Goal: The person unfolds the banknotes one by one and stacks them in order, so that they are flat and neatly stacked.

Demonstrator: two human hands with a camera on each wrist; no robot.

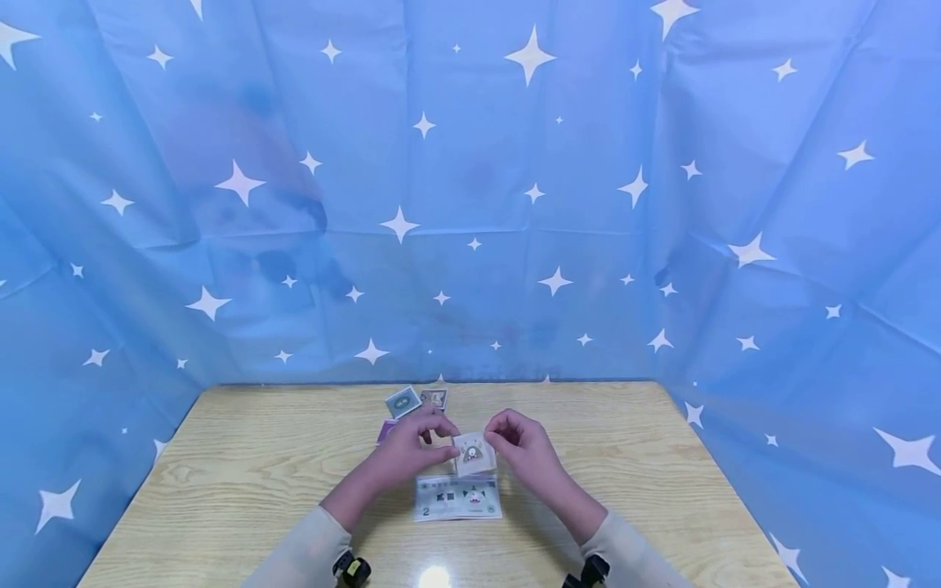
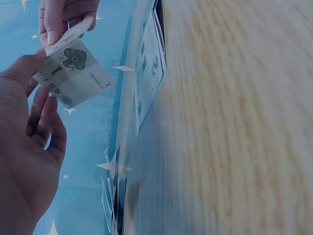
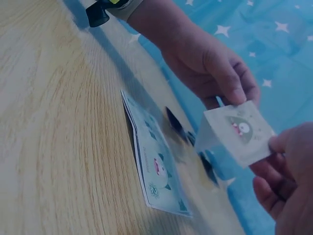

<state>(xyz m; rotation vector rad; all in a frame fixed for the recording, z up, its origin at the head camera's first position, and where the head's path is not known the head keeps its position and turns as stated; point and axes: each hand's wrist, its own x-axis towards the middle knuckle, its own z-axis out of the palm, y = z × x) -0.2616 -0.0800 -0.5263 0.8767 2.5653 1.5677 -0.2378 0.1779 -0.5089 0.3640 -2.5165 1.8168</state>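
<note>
Above the table [image 1: 625, 490], toward its middle: one small folded note [image 1: 474, 454], held up clear of the wood. Head view puts it just past the far edge of the pile.
Note faces: cartoon figure with a white face on the side seen from the head; "1" and a dark green rosette on a side the left wrist view shows. Right wrist view has a second flap hanging down behind the first.
Left hand [image 1: 415, 441]: narrow pinch, thumb and fingers on the note's left edge; lower fingers loosely curved, off the paper.
Right hand [image 1: 524, 445]: narrow pinch at the note's right side, near the far corner, other fingers curled in.
Pile [image 1: 441, 508]: larger notes, layered, lying on the near side of the held one. Top face reads "2" at near left, cartoon face to the right. Count of layers cannot be told.
Far left of the hands: green note [image 1: 403, 403], brownish note [image 1: 435, 398] just right of it, purple note [image 1: 385, 429] nearer, partly behind the left hand.
Sleeves: pale, left [image 1: 301, 547] and right [image 1: 632, 555], black device at each wrist.
Backdrop: blue curtain [image 1: 470, 180], white four-pointed stars, creased.
</note>
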